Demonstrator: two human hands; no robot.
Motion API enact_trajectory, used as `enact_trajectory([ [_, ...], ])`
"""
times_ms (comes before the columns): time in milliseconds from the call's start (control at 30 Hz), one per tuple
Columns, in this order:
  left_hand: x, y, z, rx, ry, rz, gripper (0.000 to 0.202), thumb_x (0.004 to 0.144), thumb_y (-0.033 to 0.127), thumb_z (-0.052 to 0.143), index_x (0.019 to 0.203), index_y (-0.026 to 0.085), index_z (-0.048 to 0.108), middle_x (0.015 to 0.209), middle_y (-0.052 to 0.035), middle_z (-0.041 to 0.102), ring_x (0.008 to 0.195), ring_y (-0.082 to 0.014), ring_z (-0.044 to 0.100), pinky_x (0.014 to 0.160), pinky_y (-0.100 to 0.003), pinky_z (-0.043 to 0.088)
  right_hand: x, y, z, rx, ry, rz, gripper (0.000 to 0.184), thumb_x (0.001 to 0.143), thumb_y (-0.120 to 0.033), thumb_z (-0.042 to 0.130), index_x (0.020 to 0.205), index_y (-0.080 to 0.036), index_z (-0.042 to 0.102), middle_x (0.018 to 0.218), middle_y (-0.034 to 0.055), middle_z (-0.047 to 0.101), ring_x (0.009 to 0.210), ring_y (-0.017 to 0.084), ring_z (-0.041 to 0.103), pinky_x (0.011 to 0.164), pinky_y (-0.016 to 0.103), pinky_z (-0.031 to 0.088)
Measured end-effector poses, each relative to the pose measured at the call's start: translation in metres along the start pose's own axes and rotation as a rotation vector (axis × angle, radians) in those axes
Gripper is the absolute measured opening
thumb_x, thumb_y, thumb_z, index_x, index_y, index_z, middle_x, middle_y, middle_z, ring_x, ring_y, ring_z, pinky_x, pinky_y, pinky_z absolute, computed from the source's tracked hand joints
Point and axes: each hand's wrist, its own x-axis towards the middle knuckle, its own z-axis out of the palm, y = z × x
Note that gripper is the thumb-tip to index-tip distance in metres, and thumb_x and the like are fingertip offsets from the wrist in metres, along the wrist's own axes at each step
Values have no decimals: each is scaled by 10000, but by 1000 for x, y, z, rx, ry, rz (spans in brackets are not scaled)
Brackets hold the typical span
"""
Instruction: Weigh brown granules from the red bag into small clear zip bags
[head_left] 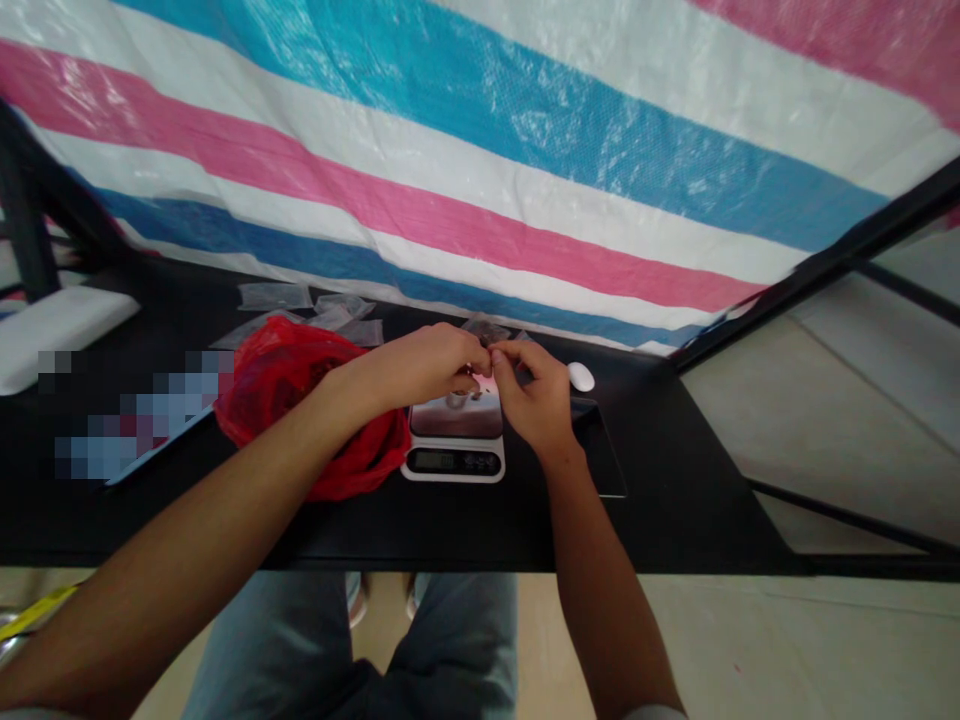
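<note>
Over the steel pan of a small white digital scale (453, 472), my left hand (439, 362) and my right hand (536, 395) meet at the fingertips. Both are closed in a pinch, and whatever they hold is too small or hidden to name. A few small dark bits (477, 394) and a shiny roundish spot show on the pan beneath them. Just beyond the fingers is a clear plastic bag (486, 327) with something dark in it; I cannot tell whether the fingers touch it. Under my left forearm lies an open red plastic bag (277, 370).
Several flat clear bags (275, 296) lie at the back of the black table (480, 535). Right of my right hand are a white oval object (581, 377) and a dark flat tablet-like device (600, 450). A striped plastic sheet (450, 180) hangs behind; a white box (64, 325) stands left.
</note>
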Motion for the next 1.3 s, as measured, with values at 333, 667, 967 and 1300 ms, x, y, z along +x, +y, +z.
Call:
enact_trajectory([
  [333,-6,0,0,-34,-22,-20,145,931,163,701,1002,197,823,1037,-44,827,963,-191,760,848,-247,502,0,9,-1,-24,-105,29,154,952,-233,601,944,-230,755,924,51,796,853,218,708,809,374,538],
  [667,-13,1,1,-46,45,-19,320,1044,245,485,1141,224,789,1090,-45,818,991,-196,749,846,-266,493,-5,25,4,-217,-448,-11,151,972,-155,601,938,-190,744,1013,94,759,989,247,652,952,409,465],
  [967,-16,0,0,10,30,-49,333,1040,280,461,1131,240,779,1054,-43,818,948,-199,753,777,-265,471,-6,25,3,-239,-475,-2,65,938,-172,675,924,-194,734,972,79,737,980,247,641,951,402,451],
  [1300,-28,3,-16,69,89,-138,363,1034,321,446,1185,288,774,1159,-17,807,1037,-221,734,824,-274,484,0,9,-2,-61,-255,-18,75,968,-245,662,943,-227,730,969,52,752,958,236,671,898,390,497],
])
